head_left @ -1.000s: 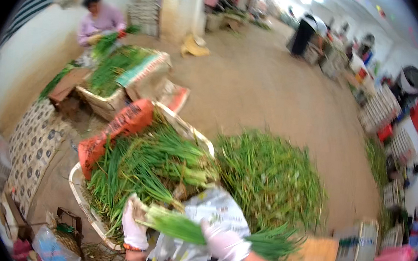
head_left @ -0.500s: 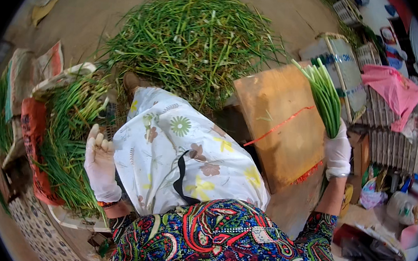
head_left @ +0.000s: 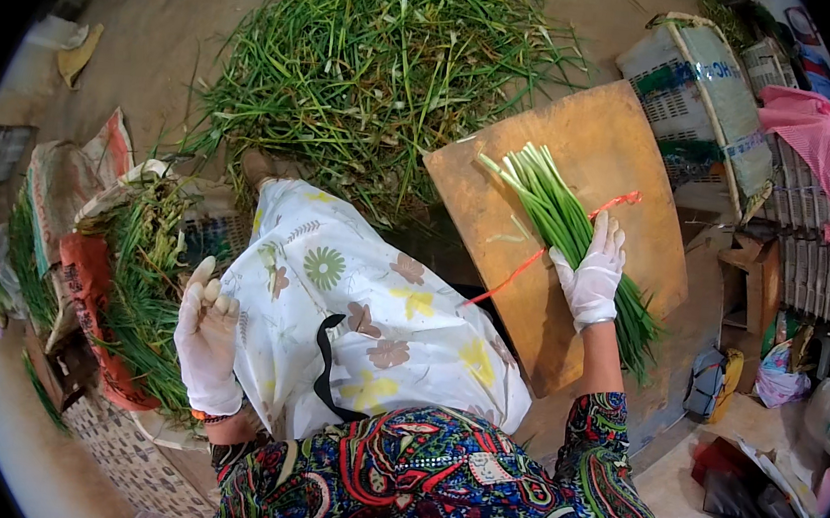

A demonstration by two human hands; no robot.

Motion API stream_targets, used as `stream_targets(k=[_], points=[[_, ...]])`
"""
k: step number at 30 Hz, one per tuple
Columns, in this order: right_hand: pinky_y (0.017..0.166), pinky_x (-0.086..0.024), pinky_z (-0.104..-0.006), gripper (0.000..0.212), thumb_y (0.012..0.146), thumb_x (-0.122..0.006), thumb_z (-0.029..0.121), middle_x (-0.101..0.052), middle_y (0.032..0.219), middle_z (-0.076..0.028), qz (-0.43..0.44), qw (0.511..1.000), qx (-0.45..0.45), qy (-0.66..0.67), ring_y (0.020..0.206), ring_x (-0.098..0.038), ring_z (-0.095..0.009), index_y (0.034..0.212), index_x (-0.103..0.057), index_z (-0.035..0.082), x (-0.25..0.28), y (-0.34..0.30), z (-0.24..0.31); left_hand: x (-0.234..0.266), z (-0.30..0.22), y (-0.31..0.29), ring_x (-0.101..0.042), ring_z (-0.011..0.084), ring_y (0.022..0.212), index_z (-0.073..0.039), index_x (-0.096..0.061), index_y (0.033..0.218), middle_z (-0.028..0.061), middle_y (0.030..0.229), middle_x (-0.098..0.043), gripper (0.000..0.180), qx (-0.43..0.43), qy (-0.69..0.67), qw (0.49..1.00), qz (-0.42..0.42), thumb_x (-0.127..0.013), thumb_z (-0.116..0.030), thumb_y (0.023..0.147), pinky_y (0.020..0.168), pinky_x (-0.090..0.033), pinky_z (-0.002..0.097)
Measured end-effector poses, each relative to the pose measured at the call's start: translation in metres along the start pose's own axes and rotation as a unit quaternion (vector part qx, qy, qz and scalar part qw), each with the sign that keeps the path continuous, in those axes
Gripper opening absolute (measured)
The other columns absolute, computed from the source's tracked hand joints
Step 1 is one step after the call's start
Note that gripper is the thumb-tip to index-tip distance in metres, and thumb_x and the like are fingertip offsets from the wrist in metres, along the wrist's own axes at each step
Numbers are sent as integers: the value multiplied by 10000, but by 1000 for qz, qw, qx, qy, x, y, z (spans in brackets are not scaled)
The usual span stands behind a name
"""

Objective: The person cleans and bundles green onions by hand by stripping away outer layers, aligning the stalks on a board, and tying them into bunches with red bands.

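Note:
My right hand (head_left: pixel 593 281), in a thin white glove, lies over a bunch of garlic chives (head_left: pixel 546 197) on a brown wooden board (head_left: pixel 506 148). Its thumb is on one side of the stalks and its fingers on the other. The pale cut ends point up and left; the dark leaves trail below the hand. A red tie strip (head_left: pixel 513 276) runs across the board and passes under the bunch. Beside my lap, my gloved left hand (head_left: pixel 206 349) is raised with its fingers loosely bent and apart, and nothing shows in it.
A big heap of loose green leaves (head_left: pixel 393 77) covers the floor ahead. To the left stands an open sack (head_left: pixel 98 279) of more greens. A white floral apron (head_left: pixel 371 305) covers my lap. At the right are a wrapped basket (head_left: pixel 715 98), stacked crates (head_left: pixel 817 283) and a pink cloth (head_left: pixel 821 143).
My right hand has brought the bunch from beyond the board's right edge leftward and down onto the board, across the red strip. My left hand has barely moved.

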State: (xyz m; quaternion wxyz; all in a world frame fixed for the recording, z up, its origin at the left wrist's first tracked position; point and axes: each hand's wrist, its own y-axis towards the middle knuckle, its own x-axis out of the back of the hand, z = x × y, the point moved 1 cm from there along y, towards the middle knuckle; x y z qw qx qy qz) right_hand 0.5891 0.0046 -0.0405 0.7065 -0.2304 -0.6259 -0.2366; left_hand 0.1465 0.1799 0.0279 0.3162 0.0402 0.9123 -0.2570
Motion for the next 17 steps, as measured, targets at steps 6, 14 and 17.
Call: stream_targets(k=[6,14,17], points=[[999,-253,-501,937,721,-584,574,-309,1330,-274,-68,995,-72,-8,1223,-295,-439,1354,-203,-1,-2,19,-26,-26,4,4,-497,115,738,77,-395,1232,57,871,-548,412,5,0,1000,30,-480,-143,893,698,-422,254],[967,-295,-468,752,721,-641,367,-395,1266,-225,-110,991,58,-56,1184,-358,-383,1301,-323,8,56,21,37,-14,5,-14,-474,88,721,61,-386,1248,6,858,-507,415,-9,43,999,-24,-470,-159,906,691,-419,239],[926,-331,-454,647,676,-675,263,-427,1215,-185,-28,991,110,76,1147,-390,-330,1236,-432,47,66,32,50,-11,2,-13,-494,89,742,59,-378,1257,9,873,-515,428,-7,24,1000,19,-472,-168,907,699,-426,241]])
